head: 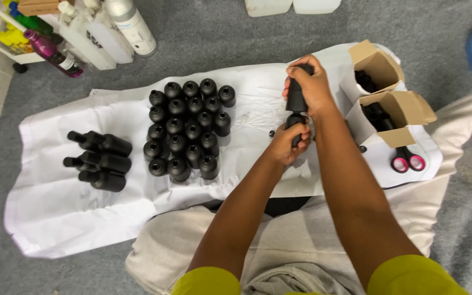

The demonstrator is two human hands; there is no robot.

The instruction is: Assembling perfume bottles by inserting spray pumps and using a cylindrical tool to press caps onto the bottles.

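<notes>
Two hands (pixel 296 117), one black bottle (pixel 296 98)

Upright black bottles (pixel 188 128) — 21; lying bottles (pixel 100 161) — 3; boxes (pixel 381 90) — 2.

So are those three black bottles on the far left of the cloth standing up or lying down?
Lying down. The three black bottles rest on their sides on the white cloth, necks pointing left, unlike the upright cluster of bottles beside them.

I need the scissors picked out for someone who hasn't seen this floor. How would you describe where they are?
Start at the white cloth spread on the grey carpet and go to its right end, where two open cardboard boxes stand. The scissors lie on the cloth just below the nearer box. Their pink-ringed handles are the only pink thing on the cloth, among all the black bottles.
</notes>
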